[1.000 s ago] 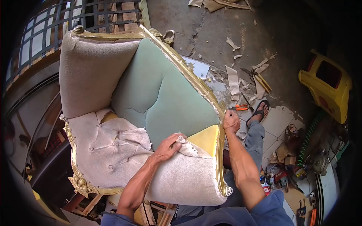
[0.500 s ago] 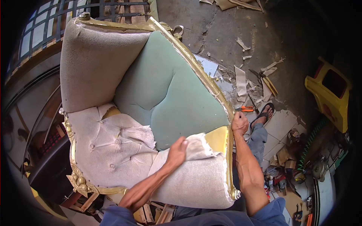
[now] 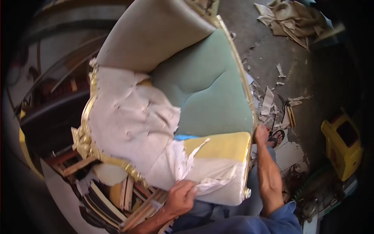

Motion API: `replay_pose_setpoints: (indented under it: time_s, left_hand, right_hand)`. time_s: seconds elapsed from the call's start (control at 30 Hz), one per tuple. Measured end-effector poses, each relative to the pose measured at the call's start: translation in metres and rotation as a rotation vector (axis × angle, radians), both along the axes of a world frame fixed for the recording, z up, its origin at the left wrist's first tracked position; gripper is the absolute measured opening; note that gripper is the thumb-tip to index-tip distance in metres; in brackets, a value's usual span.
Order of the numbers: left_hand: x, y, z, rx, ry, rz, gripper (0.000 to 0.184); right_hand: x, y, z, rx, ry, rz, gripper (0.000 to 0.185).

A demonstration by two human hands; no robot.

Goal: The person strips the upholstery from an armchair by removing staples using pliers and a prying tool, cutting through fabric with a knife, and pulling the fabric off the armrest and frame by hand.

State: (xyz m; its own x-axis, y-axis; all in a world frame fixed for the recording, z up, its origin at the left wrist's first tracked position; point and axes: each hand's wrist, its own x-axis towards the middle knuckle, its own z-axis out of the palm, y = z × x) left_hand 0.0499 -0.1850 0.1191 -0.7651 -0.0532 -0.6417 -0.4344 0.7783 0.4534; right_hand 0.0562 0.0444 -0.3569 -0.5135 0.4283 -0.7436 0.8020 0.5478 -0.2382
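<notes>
An armchair (image 3: 128, 105) with a carved gold frame lies tilted in front of me. Its pale fabric cover (image 3: 216, 179) is partly torn off the near arm, baring yellow foam (image 3: 220, 146). My left hand (image 3: 182, 197) is closed on the loose fabric at the outer side of that arm. Around the frame's right edge, just beside the green seat (image 3: 212, 109), my right hand (image 3: 261, 134) is closed; its fingertips are partly hidden. Buttons dimple the backrest cover, whose torn edge hangs loose. A bit of blue shows between seat and arm.
Fabric scraps (image 3: 268, 101) and yellow-handled pincers (image 3: 290, 116) lie on the floor at right, near a sandalled foot (image 3: 277, 137). Crumpled brown cloth (image 3: 292, 19) is at the far right. A yellow plastic body part (image 3: 343, 146) stands right. Wooden pieces (image 3: 128, 195) sit below left.
My left hand has pulled the fabric down toward me, off the arm's top, baring more yellow foam. The view has shifted, and my right hand stays at the frame edge.
</notes>
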Motion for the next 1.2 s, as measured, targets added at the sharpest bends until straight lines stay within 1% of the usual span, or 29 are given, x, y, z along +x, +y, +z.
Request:
replay_pose_setpoints:
  time_s: [0.03, 0.07, 0.1, 0.17, 0.2, 0.23, 0.27, 0.3, 0.33, 0.37, 0.43, 0.5, 0.57, 0.63, 0.7, 0.73, 0.77, 0.83, 0.87, 0.9, 0.93, 0.97, 1.0, 1.03, 1.07, 1.1, 1.13, 1.17, 1.2]
  left_hand:
    - [0.005, -0.001, 0.003, 0.045, -0.020, -0.070, 0.008]
    - [0.015, -0.002, 0.006, 0.055, -0.015, -0.081, 0.009]
    - [0.019, -0.004, 0.004, 0.070, 0.011, -0.097, 0.010]
    - [0.024, -0.010, 0.004, 0.124, 0.111, -0.065, 0.013]
    - [0.029, -0.015, 0.009, 0.164, 0.165, -0.058, 0.017]
    - [0.032, -0.022, 0.016, 0.176, 0.186, -0.025, 0.017]
    - [0.031, -0.031, 0.023, 0.210, 0.202, -0.028, 0.022]
    - [0.031, -0.043, 0.029, 0.239, 0.218, -0.035, 0.027]
    - [0.036, -0.060, 0.034, 0.245, 0.182, -0.017, 0.035]
    - [0.041, -0.080, 0.039, 0.243, 0.224, 0.057, 0.035]
    - [0.057, -0.142, 0.046, -0.045, 0.323, 0.109, 0.041]
    - [0.076, -0.210, 0.045, -0.475, 0.526, 0.373, 0.047]
    - [0.072, -0.261, 0.039, -0.777, 0.650, 0.576, 0.052]
    - [0.097, -0.303, -0.010, -0.922, 0.647, 0.521, 0.053]
    - [0.117, -0.316, -0.055, -0.421, 0.487, 0.862, 0.055]
    - [0.120, -0.319, -0.061, -0.527, 0.474, 0.803, 0.059]
    - [0.122, -0.324, -0.069, -0.516, 0.476, 0.828, 0.059]
    - [0.131, -0.314, -0.072, -0.649, 0.263, 0.855, 0.062]
    - [0.127, -0.310, -0.071, -0.662, 0.381, 0.876, 0.064]
    - [0.134, -0.310, -0.086, -0.765, 0.491, 0.855, 0.062]
    - [0.128, -0.311, -0.078, -0.646, 0.364, 0.876, 0.062]
    - [0.125, -0.311, -0.068, -0.531, 0.232, 0.887, 0.062]
    - [0.125, -0.301, -0.063, -0.521, 0.309, 0.883, 0.060]
    - [0.114, -0.299, -0.061, -0.532, 0.417, 0.882, 0.059]
    - [0.112, -0.300, -0.073, -0.648, 0.740, 0.745, 0.058]
    - [0.108, -0.295, -0.059, -0.542, 0.410, 0.839, 0.060]
    - [0.114, -0.289, -0.055, -0.549, 0.397, 0.861, 0.062]
    - [0.111, -0.285, -0.055, -0.555, 0.419, 0.895, 0.064]
    - [0.112, -0.270, -0.047, -0.742, 0.482, 0.897, 0.064]
  right_hand:
    - [-0.005, 0.008, 0.008, -0.040, -0.057, 0.224, 0.050]
    - [-0.042, 0.000, 0.071, 0.090, -0.060, 0.202, 0.045]
    - [-0.062, -0.011, 0.084, 0.104, -0.031, 0.233, 0.045]
    - [-0.107, -0.030, 0.113, -0.079, 0.502, 0.360, 0.037]
    - [-0.130, -0.061, 0.149, -0.293, 0.546, 0.465, 0.035]
    - [-0.148, -0.101, 0.184, -0.499, 0.411, 0.600, 0.038]
    - [-0.155, -0.148, 0.219, -0.637, 0.259, 0.727, 0.042]
    - [-0.157, -0.195, 0.238, -0.779, -0.004, 0.816, 0.045]
    - [-0.147, -0.243, 0.245, -0.836, -0.270, 0.868, 0.043]
    - [-0.139, -0.281, 0.258, -0.799, -0.377, 1.052, 0.038]
    - [-0.101, -0.329, 0.260, -0.678, -0.430, 1.291, 0.037]
    - [-0.066, -0.359, 0.257, -0.614, -0.455, 1.394, 0.037]
    - [-0.053, -0.369, 0.257, -0.607, -0.462, 1.440, 0.036]
    - [-0.054, -0.380, 0.267, -0.621, -0.435, 1.468, 0.035]
    - [-0.045, -0.381, 0.287, -0.662, -0.367, 1.474, 0.035]
    - [-0.043, -0.380, 0.304, -0.696, -0.322, 1.473, 0.034]
    - [-0.042, -0.373, 0.328, -0.737, -0.258, 1.467, 0.034]
    - [-0.035, -0.333, 0.398, -0.834, -0.124, 1.461, 0.033]
    - [-0.032, -0.301, 0.439, -0.880, 0.014, 1.459, 0.033]
    - [-0.023, -0.261, 0.482, -0.915, 0.207, 1.436, 0.032]
    - [-0.017, -0.235, 0.526, -0.928, 0.405, 1.403, 0.032]
    - [-0.020, -0.221, 0.565, -0.821, -0.187, 1.590, 0.036]
    - [-0.013, -0.217, 0.568, -0.832, -0.245, 1.584, 0.036]
    - [-0.008, -0.212, 0.564, -0.847, -0.209, 1.593, 0.036]
    - [-0.003, -0.202, 0.554, -0.817, -0.123, 1.541, 0.035]
    - [0.011, -0.183, 0.554, -0.788, -0.089, 1.470, 0.034]
    - [0.030, -0.168, 0.548, -0.847, -0.079, 1.486, 0.030]
    - [0.050, -0.144, 0.526, -0.912, 0.023, 1.662, 0.031]
    - [0.064, -0.136, 0.522, -0.893, 0.079, 1.645, 0.033]
